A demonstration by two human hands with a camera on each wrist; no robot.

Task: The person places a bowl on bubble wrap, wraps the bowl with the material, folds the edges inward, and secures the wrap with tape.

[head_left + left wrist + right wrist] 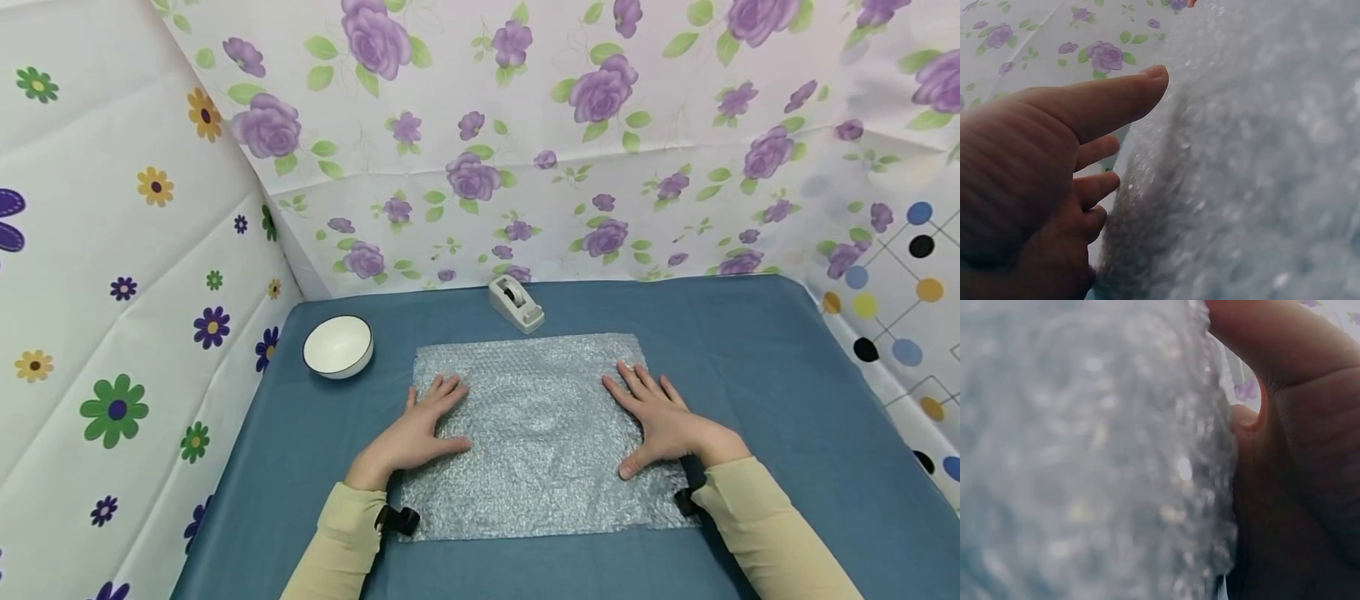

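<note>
A sheet of clear bubble wrap (540,433) lies spread over the blue cloth in the head view. On its left edge rests my left hand (423,425), fingers spread and thumb pointing inward. My right hand (660,421) lies on the right edge in much the same way, its fingers apart. In the left wrist view the left thumb (1122,103) is stretched along the wrap, with the fingertips at its edge. The right wrist view shows the wrap (1097,462) close up and blurred, with the right hand (1310,425) beside it.
A white bowl with a dark rim (338,347) stands at the back left of the blue-covered table (600,567). Behind the wrap sits a white tape dispenser (516,304). Flowered sheets (472,217) hang at the back and sides.
</note>
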